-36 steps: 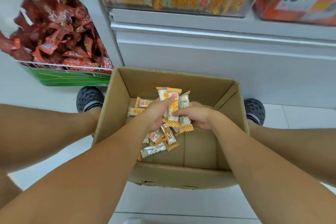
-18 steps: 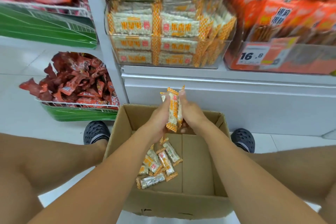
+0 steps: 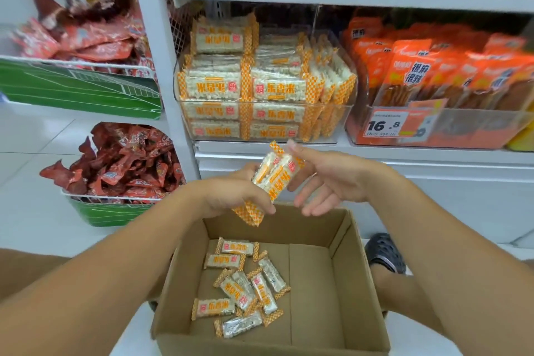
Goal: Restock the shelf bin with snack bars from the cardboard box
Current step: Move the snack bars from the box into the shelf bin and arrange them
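Note:
My left hand (image 3: 234, 196) grips a small bundle of snack bars (image 3: 274, 175) in white and orange checked wrappers, held tilted above the cardboard box (image 3: 352, 263). My right hand (image 3: 326, 182) is beside the bundle with fingers straight and spread, its fingertips touching the bars' upper right side. Several more bars (image 3: 245, 286) lie loose on the box floor at its left side. The clear shelf bin (image 3: 338, 121), stacked with the same bars, stands on the shelf just above and behind my hands.
A white shelf upright (image 3: 161, 66) rises left of the bin. Orange snack packs (image 3: 433, 75) with a 16.8 price tag (image 3: 387, 124) fill the bin to the right. Green baskets of red packets (image 3: 121, 165) hang at left. My shoe (image 3: 384, 254) is beside the box.
Both hands lifted the bundle of bars out of the box toward the shelf bin. My right hand has let go and spread its fingers; the left keeps hold. My view tilted upward.

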### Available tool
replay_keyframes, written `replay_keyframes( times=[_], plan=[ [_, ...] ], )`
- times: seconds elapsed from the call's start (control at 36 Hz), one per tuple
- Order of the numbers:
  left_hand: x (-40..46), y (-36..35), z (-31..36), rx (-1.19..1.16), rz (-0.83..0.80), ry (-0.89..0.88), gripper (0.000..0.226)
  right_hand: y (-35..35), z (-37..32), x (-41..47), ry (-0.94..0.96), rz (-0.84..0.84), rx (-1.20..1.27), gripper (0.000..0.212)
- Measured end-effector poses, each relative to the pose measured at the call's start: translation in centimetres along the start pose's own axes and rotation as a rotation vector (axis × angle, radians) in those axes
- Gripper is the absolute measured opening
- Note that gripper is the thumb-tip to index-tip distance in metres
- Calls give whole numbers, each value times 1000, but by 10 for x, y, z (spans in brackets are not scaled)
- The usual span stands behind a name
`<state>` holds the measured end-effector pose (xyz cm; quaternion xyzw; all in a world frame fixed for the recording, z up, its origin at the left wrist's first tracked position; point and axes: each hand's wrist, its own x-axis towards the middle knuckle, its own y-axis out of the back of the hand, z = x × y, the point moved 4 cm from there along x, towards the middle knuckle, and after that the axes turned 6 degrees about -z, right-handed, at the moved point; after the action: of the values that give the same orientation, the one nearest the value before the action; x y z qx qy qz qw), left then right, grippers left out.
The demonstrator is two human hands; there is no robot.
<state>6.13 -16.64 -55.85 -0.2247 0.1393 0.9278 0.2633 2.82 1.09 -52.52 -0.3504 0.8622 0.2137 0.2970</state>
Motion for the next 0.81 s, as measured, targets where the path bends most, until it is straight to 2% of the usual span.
replay_keyframes(
  times=[0.08, 0.17, 0.25, 0.31, 0.36, 0.44, 0.5, 0.56, 0.61, 0.69, 0.75, 0.81],
  plan=[
    [-24, 18, 32, 81, -88, 2, 92, 15, -25, -21, 119, 1, 35, 73],
    [-41, 27, 63, 234, -134, -12, 88, 11, -56, -37, 362, -60, 40, 73],
    [-44, 32, 91, 345, -134, -12, 116, 5, -82, -43, 576, -20, 38, 60],
    [-44, 38, 108, 387, -89, -53, 119, 6, -97, -42, 681, 53, -21, 41],
    [-42, 47, 120, 427, -6, -112, 107, 15, -108, -37, 766, 176, -10, 24],
    [-41, 66, 129, 391, 191, -196, 77, 34, -118, -24, 797, 293, 61, 11],
    [-42, 79, 135, 392, 282, -269, 57, 42, -129, -18, 800, 342, 49, 20],
    [-44, 93, 144, 392, 325, -332, 53, 50, -145, -10, 835, 339, 70, 21],
    [-44, 109, 152, 352, 366, -391, 52, 56, -160, -5, 884, 214, 82, 17],
    [-39, 138, 153, 260, 430, -436, 53, 62, -176, 1, 908, 115, -138, 33],
    [-33, 153, 150, 174, 443, -455, 57, 69, -182, 12, 918, 192, -233, 39],
    [-27, 164, 145, 85, 492, -461, 60, 72, -190, 25, 937, 261, -200, 37]
  ],
)
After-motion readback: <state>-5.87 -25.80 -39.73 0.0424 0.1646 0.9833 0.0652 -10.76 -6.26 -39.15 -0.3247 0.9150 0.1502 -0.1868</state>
